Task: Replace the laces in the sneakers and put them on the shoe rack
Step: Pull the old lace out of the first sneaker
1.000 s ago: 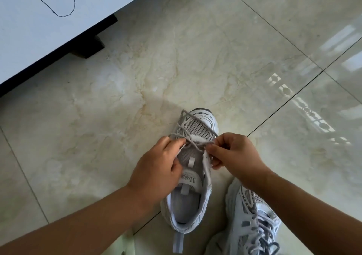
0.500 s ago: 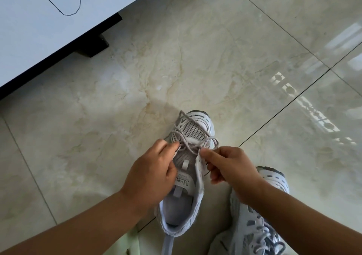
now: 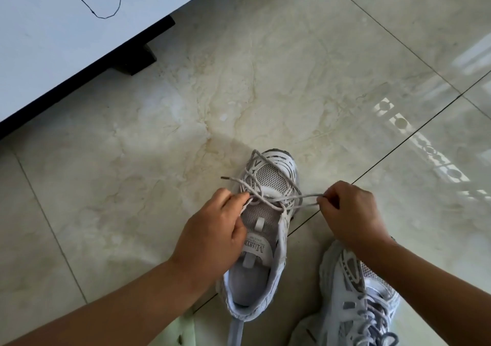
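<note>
Right now the person is bent over a white and grey sneaker (image 3: 261,228) standing on the marble floor (image 3: 159,186), toe pointing away from them. The left hand (image 3: 212,236) lies against the near left side of the shoe's tongue, fingertips pinched on the grey lace (image 3: 292,198) where it crosses the lower eyelets. The right hand (image 3: 350,212) is out to the right of the shoe, clear of it, thumb and forefinger nipping a loop of that same lace, so two strands run taut from the eyelets across to those fingers. A loose end of the lace with a dark tip pokes out just beyond the left hand's fingers. More lace is strung loosely over the mesh toe, ahead of both hands. Only the lowest eyelets look threaded; the tongue and the open collar lie bare between the wrists.

Under the right forearm, close beside the first shoe, sits the second sneaker (image 3: 356,292), already laced with a darker grey lace. Far beyond the left hand, a white cabinet (image 3: 66,40) on a dark base edges the floor, with a thin black thread (image 3: 111,8) looped on top.
</note>
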The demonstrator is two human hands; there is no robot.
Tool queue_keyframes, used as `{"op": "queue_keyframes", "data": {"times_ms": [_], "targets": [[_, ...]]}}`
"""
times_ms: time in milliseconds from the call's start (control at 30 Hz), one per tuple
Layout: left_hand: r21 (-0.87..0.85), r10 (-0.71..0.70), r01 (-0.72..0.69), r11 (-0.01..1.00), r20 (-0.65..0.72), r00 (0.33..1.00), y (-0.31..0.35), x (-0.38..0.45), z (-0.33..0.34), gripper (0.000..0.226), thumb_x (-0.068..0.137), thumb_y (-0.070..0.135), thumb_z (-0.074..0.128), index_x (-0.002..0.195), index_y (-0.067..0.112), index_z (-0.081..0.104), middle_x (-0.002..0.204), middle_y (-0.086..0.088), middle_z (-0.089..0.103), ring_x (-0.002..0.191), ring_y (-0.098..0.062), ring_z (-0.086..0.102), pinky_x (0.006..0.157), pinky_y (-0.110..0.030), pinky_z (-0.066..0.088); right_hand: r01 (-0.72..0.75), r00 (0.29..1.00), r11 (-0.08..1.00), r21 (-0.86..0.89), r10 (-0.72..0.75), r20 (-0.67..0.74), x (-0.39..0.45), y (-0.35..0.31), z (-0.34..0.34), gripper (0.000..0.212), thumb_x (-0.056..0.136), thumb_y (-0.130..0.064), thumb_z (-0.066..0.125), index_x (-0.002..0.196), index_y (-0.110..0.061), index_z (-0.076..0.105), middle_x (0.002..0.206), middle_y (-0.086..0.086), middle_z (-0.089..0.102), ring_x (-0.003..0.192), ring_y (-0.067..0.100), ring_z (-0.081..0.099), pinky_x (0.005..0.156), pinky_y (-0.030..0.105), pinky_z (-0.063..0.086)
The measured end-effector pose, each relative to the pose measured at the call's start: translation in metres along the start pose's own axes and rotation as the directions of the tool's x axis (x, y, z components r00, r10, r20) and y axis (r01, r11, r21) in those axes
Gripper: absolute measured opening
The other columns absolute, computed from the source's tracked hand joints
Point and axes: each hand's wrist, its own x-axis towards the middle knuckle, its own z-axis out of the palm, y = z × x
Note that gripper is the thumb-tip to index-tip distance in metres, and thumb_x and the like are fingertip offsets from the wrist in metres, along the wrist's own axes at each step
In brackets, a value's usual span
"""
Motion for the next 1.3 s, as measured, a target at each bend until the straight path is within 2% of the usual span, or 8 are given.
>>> {"op": "queue_keyframes", "data": {"times_ms": [233, 367, 533, 700, 900, 1000, 1133, 1300], "targets": [[-0.022, 0.008, -0.008, 1.0, 0.028, 1.0, 0.001, 0.001, 0.0, 0.043, 0.073, 0.011, 0.051, 0.114, 0.01, 0.063, 0.092, -0.002, 0.059, 0.06, -0.015, 0.056, 0.051, -0.017, 0.035, 0.522, 0.85, 0.853, 0.011, -0.519, -0.086, -0.027, -0.015, 0.009, 0.017, 0.083, -0.026, 0.053, 0.089, -0.014, 0.064, 0.074, -0.012, 0.053, 0.053, 0.007, 0.046, 0.044, 0.023, 0.043], [-0.021, 0.008, -0.008, 1.0, 0.028, 1.0, 0.001, 0.001, 0.0, 0.042, 0.079, 0.021, 0.042, 0.113, 0.011, 0.063, 0.092, -0.001, 0.059, 0.063, -0.014, 0.056, 0.053, -0.015, 0.035, 0.54, 0.84, 0.842, -0.019, -0.54, -0.061, -0.02, -0.015, 0.016, 0.018, 0.085, -0.027, 0.053, 0.084, -0.015, 0.066, 0.073, -0.003, 0.061, 0.056, 0.016, 0.056, 0.043, 0.033, 0.049], [-0.037, 0.004, -0.004, 0.999, 0.008, 1.0, 0.002, 0.001, 0.001, 0.042, 0.082, 0.022, 0.037, 0.114, 0.013, 0.063, 0.094, 0.001, 0.058, 0.069, -0.008, 0.054, 0.055, -0.01, 0.034, 0.549, 0.824, 0.813, -0.191, -0.565, -0.039, -0.017, -0.008, 0.013, 0.011, 0.078, -0.011, 0.058, 0.067, -0.012, 0.056, 0.063, -0.003, 0.052, 0.05, 0.016, 0.045, 0.043, 0.021, 0.034], [-0.028, -0.021, 0.021, 0.999, -0.006, 1.0, 0.002, 0.001, 0.001, 0.038, 0.079, 0.013, 0.046, 0.113, 0.011, 0.064, 0.089, -0.001, 0.058, 0.062, -0.012, 0.056, 0.051, -0.012, 0.034, 0.436, 0.892, 0.808, -0.397, -0.447, 0.07, -0.004, 0.018, 0.009, 0.022, 0.059, -0.002, 0.076, 0.059, -0.012, 0.056, 0.054, 0.0, 0.049, 0.042, 0.02, 0.046, 0.045, 0.022, 0.031], [-0.03, -0.011, 0.012, 0.999, 0.018, 1.0, 0.002, 0.002, 0.001, 0.038, 0.079, 0.013, 0.048, 0.113, 0.008, 0.064, 0.09, -0.003, 0.059, 0.063, -0.015, 0.059, 0.053, -0.017, 0.038, 0.552, 0.834, 0.832, -0.056, -0.55, 0.04, -0.011, -0.01, 0.009, 0.021, 0.076, -0.029, 0.058, 0.09, -0.016, 0.068, 0.081, -0.004, 0.06, 0.069, 0.011, 0.054, 0.065, 0.027, 0.043], [-0.02, 0.003, -0.003, 1.0, 0.028, 1.0, 0.003, 0.002, 0.0, 0.042, 0.081, 0.02, 0.039, 0.113, 0.008, 0.064, 0.09, -0.002, 0.059, 0.062, -0.015, 0.058, 0.052, -0.015, 0.037, 0.578, 0.815, 0.815, 0.043, -0.579, 0.004, -0.008, -0.013, 0.01, 0.012, 0.08, -0.026, 0.06, 0.08, -0.016, 0.068, 0.078, -0.005, 0.06, 0.068, 0.013, 0.056, 0.064, 0.029, 0.044], [-0.018, -0.003, 0.003, 1.0, 0.025, 1.0, 0.003, 0.001, 0.0, 0.04, 0.081, 0.017, 0.041, 0.112, 0.008, 0.064, 0.088, -0.002, 0.058, 0.06, -0.008, 0.051, 0.049, -0.004, 0.027, 0.562, 0.827, 0.824, -0.071, -0.561, 0.026, -0.004, -0.006, 0.011, 0.012, 0.078, -0.022, 0.057, 0.068, -0.016, 0.063, 0.068, -0.006, 0.055, 0.062, 0.015, 0.05, 0.058, 0.027, 0.038], [-0.001, -0.004, 0.004, 1.0, 0.009, 1.0, 0.003, 0.002, 0.0, 0.043, 0.08, 0.02, 0.037, 0.111, 0.009, 0.065, 0.086, -0.001, 0.057, 0.058, -0.012, 0.055, 0.051, -0.01, 0.03, 0.475, 0.877, 0.838, -0.27, -0.475, 0.067, -0.005, 0.008, 0.005, 0.016, 0.069, -0.011, 0.066, 0.058, -0.016, 0.055, 0.059, -0.005, 0.049, 0.055, 0.017, 0.045, 0.058, 0.026, 0.03]]}}
